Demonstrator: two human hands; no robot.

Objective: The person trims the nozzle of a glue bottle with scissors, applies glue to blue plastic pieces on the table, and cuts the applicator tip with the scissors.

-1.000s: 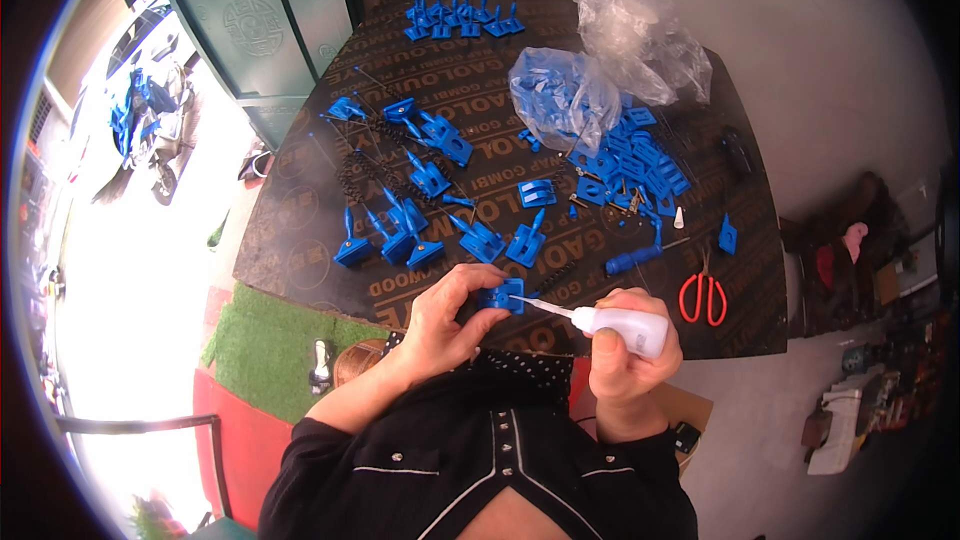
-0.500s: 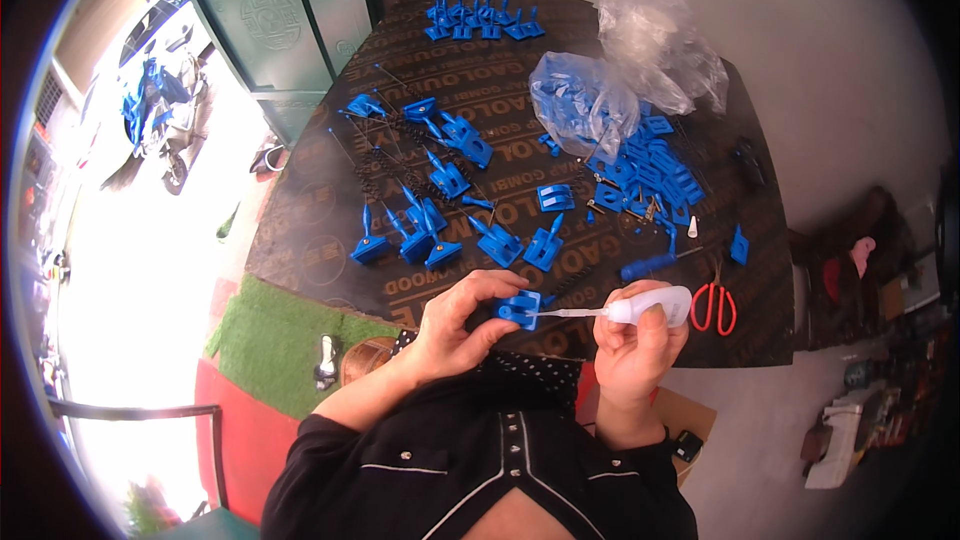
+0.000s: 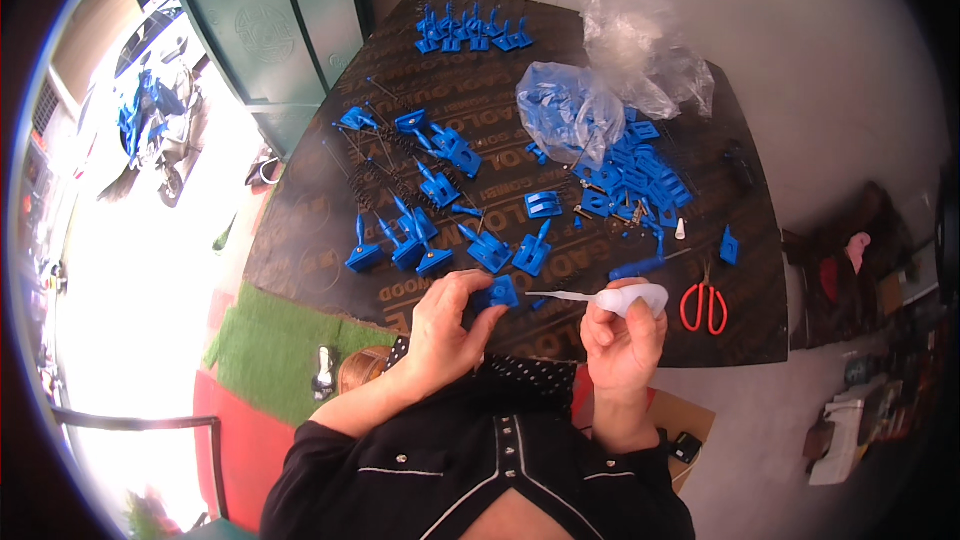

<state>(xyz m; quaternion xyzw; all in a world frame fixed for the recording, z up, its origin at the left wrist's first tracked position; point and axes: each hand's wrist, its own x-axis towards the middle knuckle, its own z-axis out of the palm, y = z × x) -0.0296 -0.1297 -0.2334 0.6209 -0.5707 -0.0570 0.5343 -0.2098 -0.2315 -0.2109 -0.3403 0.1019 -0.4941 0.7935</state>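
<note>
Between the thumb and fingers of my left hand point(image 3: 446, 328) is a small blue plastic part point(image 3: 499, 292) with a squarish face. My right hand point(image 3: 622, 340) grips a white glue bottle point(image 3: 636, 298) with a long thin nozzle. The nozzle tip points left toward the blue part, with a small gap between them. Just beyond my hands lie blue plastic bases with pointed stems point(image 3: 487, 249). A blue-handled screwdriver point(image 3: 637, 267) rests behind the bottle, and red-handled scissors point(image 3: 704, 306) lie to its right.
Across the dark printed table point(image 3: 330, 230) are several blue assemblies with black springs point(image 3: 400, 185). A pile of blue parts point(image 3: 640, 170) and screws lies beside clear plastic bags point(image 3: 650, 50). More blue assemblies point(image 3: 470, 32) stand at the far edge. A green cabinet point(image 3: 270, 35) is at left.
The glue nozzle has come away from the blue part, which has turned in my left hand. Both hands have shifted slightly left.
</note>
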